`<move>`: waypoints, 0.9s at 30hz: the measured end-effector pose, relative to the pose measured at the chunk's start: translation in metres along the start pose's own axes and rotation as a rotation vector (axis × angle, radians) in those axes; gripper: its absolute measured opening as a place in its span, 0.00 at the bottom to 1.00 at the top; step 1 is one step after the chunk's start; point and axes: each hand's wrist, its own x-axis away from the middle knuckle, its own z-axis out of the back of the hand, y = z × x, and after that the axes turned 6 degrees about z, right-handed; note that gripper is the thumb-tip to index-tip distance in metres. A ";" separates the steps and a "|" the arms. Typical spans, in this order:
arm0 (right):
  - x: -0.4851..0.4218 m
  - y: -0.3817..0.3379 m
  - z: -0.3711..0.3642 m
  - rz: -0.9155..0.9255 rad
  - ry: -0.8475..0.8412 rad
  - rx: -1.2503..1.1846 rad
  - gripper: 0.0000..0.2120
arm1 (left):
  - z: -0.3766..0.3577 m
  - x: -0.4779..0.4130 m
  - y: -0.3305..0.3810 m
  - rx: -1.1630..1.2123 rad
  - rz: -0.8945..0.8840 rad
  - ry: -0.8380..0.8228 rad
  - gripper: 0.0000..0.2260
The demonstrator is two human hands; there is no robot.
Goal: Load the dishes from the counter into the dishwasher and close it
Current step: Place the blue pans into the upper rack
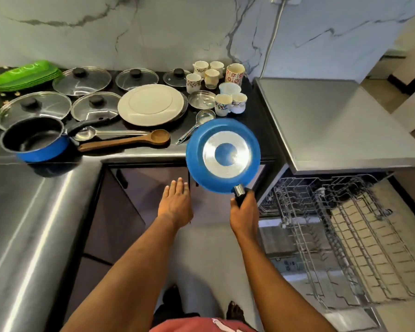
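Note:
My right hand (pixel 243 213) grips the black handle of a blue frying pan (pixel 222 154), held bottom-up in the air just off the counter's front edge, left of the dishwasher. My left hand (pixel 175 203) hovers flat with fingers apart below the counter edge, holding nothing. The dishwasher (pixel 321 121) stands open at the right, its wire racks (pixel 340 226) pulled out and bare. On the dark counter (pixel 141 154) sit a blue saucepan (pixel 37 142), several glass lids (pixel 82 80), a white plate (pixel 151 104), several cups (pixel 230 104), a wooden spoon (pixel 127 141) and a metal ladle (pixel 106 133).
Green plates (pixel 27 75) are stacked at the counter's far left. A small steel bowl (pixel 201 99) and a small strainer (pixel 197 123) lie near the cups. Cabinet doors (pixel 134 188) run under the counter. A cable (pixel 272 37) hangs down the marble wall behind the dishwasher.

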 end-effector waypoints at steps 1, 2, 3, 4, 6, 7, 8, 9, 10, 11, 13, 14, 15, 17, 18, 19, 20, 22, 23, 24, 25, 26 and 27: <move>-0.001 0.006 0.008 0.004 -0.026 0.025 0.14 | -0.002 0.009 0.006 -0.003 0.024 -0.013 0.36; -0.001 0.013 0.015 0.018 -0.056 0.042 0.14 | -0.005 0.019 0.012 0.003 0.048 -0.023 0.36; 0.000 0.020 0.022 0.031 -0.082 0.046 0.13 | -0.007 0.029 0.019 0.016 0.073 -0.024 0.36; 0.002 0.025 0.027 0.036 -0.095 0.041 0.12 | -0.010 0.037 0.025 0.031 0.092 -0.021 0.35; 0.010 0.037 0.038 0.027 -0.104 0.013 0.13 | -0.018 0.056 0.039 0.066 0.133 -0.021 0.35; 0.014 0.042 0.043 0.017 -0.111 0.000 0.14 | -0.022 0.065 0.044 0.086 0.156 -0.019 0.35; 0.018 0.047 0.048 0.005 -0.126 -0.007 0.14 | -0.028 0.075 0.049 0.104 0.181 -0.010 0.34; 0.020 0.050 0.052 -0.004 -0.139 -0.008 0.14 | -0.032 0.083 0.053 0.119 0.199 0.001 0.34; 0.024 0.054 0.058 -0.005 -0.154 -0.007 0.14 | -0.037 0.093 0.057 0.135 0.218 0.006 0.33; 0.027 0.059 0.063 0.003 -0.170 -0.003 0.13 | -0.042 0.102 0.062 0.153 0.232 0.001 0.33; 0.033 0.071 0.075 0.047 -0.195 0.021 0.12 | -0.052 0.121 0.072 0.183 0.251 0.003 0.34; 0.035 0.077 0.079 0.071 -0.202 0.049 0.13 | -0.057 0.129 0.076 0.189 0.256 0.010 0.35; 0.040 0.082 0.085 0.089 -0.206 0.076 0.13 | -0.060 0.138 0.080 0.191 0.259 0.016 0.35; 0.053 0.090 0.095 0.097 -0.205 0.098 0.12 | -0.067 0.155 0.086 0.192 0.251 0.025 0.35; 0.061 0.093 0.100 0.098 -0.196 0.096 0.12 | -0.070 0.163 0.088 0.190 0.247 0.026 0.35; 0.068 0.096 0.105 0.103 -0.183 0.084 0.11 | -0.074 0.170 0.090 0.189 0.247 0.028 0.35; 0.078 0.098 0.112 0.111 -0.172 0.064 0.11 | -0.078 0.178 0.093 0.187 0.251 0.032 0.35; 0.094 0.104 0.126 0.119 -0.154 0.034 0.10 | -0.088 0.194 0.099 0.189 0.247 0.031 0.35; 0.101 0.110 0.134 0.133 -0.148 0.048 0.10 | -0.094 0.202 0.103 0.188 0.244 0.028 0.35; 0.107 0.115 0.140 0.151 -0.157 0.087 0.10 | -0.099 0.208 0.107 0.187 0.243 0.028 0.35; 0.115 0.119 0.149 0.160 -0.185 0.141 0.10 | -0.105 0.216 0.113 0.191 0.244 0.022 0.34; 0.121 0.122 0.158 0.141 -0.221 0.191 0.09 | -0.111 0.225 0.119 0.200 0.244 0.016 0.34; 0.127 0.127 0.166 0.099 -0.256 0.223 0.09 | -0.115 0.234 0.125 0.208 0.240 0.005 0.34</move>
